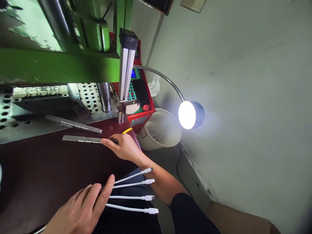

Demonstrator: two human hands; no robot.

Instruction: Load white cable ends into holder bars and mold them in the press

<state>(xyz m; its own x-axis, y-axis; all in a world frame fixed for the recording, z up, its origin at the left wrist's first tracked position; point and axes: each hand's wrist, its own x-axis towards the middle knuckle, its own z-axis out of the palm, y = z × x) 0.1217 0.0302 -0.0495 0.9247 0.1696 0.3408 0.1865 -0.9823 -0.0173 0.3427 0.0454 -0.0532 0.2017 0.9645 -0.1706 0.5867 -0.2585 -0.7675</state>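
Note:
Near the bottom, my left hand (80,204) is closed over several white charging cables (129,197). Their plug ends fan out to the right past the table edge, and the hand hides the rest of their length. My right hand (126,148) grips the right end of a flat metal bar (81,139), thumb on its near side, just above the tabletop. A similar metal bar (73,124) lies just behind it, partly over the press's metal plate. Beside my right fingers a yellow piece (127,130) shows; its kind I cannot make out.
A green press (60,66) with steel columns stands behind the brown table (44,169). To its right are a red control box (138,120) with keypad, an upright aluminium post (125,74), a lit gooseneck lamp (187,115) and a white bucket (168,130) of small bits.

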